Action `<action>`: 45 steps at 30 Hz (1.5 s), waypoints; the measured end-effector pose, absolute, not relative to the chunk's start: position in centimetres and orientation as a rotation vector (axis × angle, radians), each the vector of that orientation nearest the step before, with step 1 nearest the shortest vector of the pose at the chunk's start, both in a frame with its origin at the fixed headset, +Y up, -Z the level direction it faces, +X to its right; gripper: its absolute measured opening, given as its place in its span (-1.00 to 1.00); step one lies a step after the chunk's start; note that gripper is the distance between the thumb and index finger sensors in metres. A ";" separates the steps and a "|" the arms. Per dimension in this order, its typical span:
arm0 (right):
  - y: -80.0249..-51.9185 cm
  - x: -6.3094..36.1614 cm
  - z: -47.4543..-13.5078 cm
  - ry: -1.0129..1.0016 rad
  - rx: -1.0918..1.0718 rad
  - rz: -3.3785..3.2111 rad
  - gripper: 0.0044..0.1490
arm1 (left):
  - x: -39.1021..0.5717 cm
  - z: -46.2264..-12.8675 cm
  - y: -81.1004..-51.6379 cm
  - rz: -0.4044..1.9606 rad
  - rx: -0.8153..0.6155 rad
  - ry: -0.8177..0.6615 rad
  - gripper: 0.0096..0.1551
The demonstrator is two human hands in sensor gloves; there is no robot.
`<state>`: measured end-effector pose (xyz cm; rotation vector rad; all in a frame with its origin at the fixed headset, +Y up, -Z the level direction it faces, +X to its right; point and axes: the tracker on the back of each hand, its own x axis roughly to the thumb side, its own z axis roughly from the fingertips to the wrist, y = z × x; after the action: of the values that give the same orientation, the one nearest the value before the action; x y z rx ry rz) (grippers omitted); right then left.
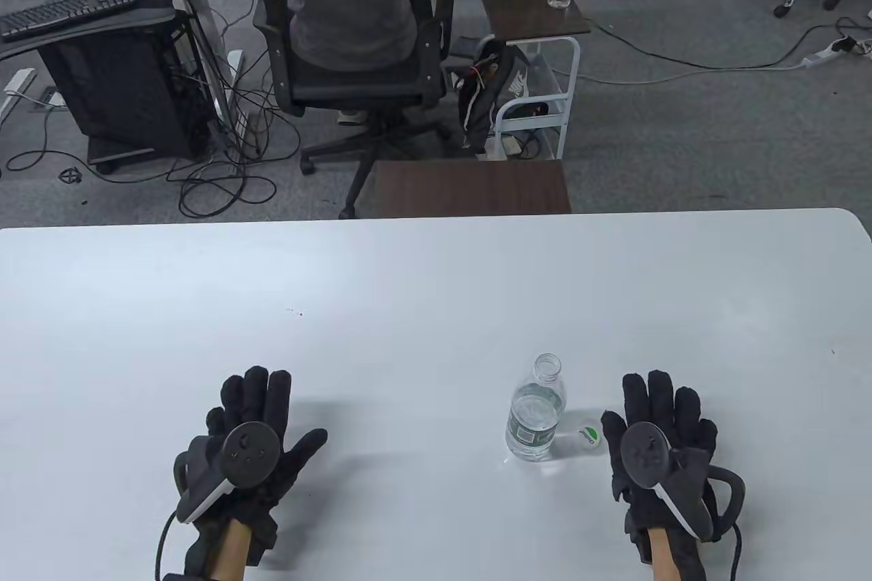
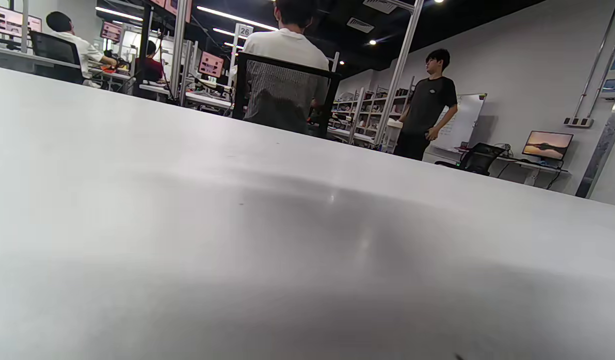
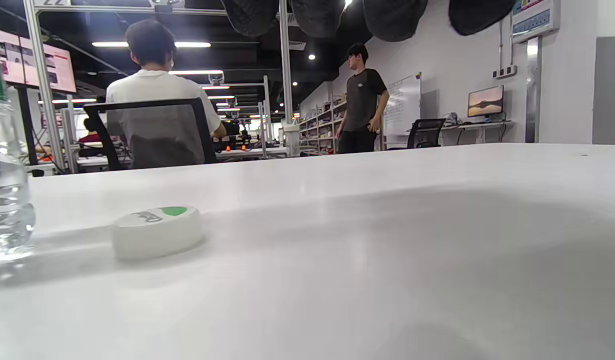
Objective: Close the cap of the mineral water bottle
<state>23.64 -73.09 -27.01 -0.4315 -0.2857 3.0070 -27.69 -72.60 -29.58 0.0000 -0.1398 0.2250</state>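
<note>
A clear mineral water bottle (image 1: 536, 415) stands upright and uncapped on the white table (image 1: 436, 295), right of centre near the front. Its white cap with a green mark (image 1: 588, 435) lies on the table just right of the bottle's base, between the bottle and my right hand (image 1: 659, 407). The right hand lies flat, fingers spread, holding nothing. My left hand (image 1: 253, 414) lies flat far to the left, open and empty. In the right wrist view the cap (image 3: 156, 231) lies at lower left, the bottle (image 3: 5, 165) at the left edge, and fingertips (image 3: 392, 15) hang at the top.
Beyond the table's far edge stand a dark side table (image 1: 470, 186), an office chair (image 1: 354, 43) with a seated person, and a white cart (image 1: 538, 90). The left wrist view shows only bare tabletop (image 2: 287, 240) and the room behind.
</note>
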 end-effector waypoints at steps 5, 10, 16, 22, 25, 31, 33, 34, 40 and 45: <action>-73.4 23.6 -27.2 -0.252 -0.434 3.022 -0.11 | -27.8 -29.5 -72.6 0.221 -0.002 -0.136 0.14; -73.5 23.5 -27.4 -0.225 -0.436 3.041 -0.12 | -27.6 -29.6 -72.7 0.236 -0.005 -0.145 0.14; -74.2 23.6 -27.6 -0.140 -0.422 3.045 -0.13 | -27.4 -29.5 -72.8 0.220 -0.025 -0.143 0.13; -74.5 23.6 -27.7 -0.122 -0.421 3.055 -0.12 | -27.0 -29.4 -72.7 0.225 -0.019 -0.160 0.13; -74.5 23.5 -27.8 -0.105 -0.424 3.065 -0.09 | -26.9 -29.5 -72.9 0.219 -0.032 -0.156 0.13; -73.2 22.6 -27.5 -0.125 -0.281 3.024 0.14 | -26.8 -29.4 -73.0 0.214 -0.038 -0.152 0.12; -72.2 21.9 -27.4 -0.048 -0.145 2.902 0.23 | -26.7 -29.4 -73.0 0.213 -0.041 -0.152 0.12; -71.8 21.5 -27.3 0.019 -0.053 2.842 0.30 | -26.6 -29.4 -73.0 0.209 -0.043 -0.153 0.12; -70.5 19.4 -27.2 -0.102 0.076 2.540 0.55 | -26.4 -29.4 -73.1 0.204 -0.055 -0.155 0.12; -71.2 17.5 -28.2 -0.059 -0.029 2.485 0.55 | -26.1 -29.3 -73.2 0.199 -0.061 -0.165 0.12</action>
<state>17.50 -71.23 -28.18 -0.0287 -0.0591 2.4848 -26.07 -73.15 -29.31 -0.0613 -0.1649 0.1986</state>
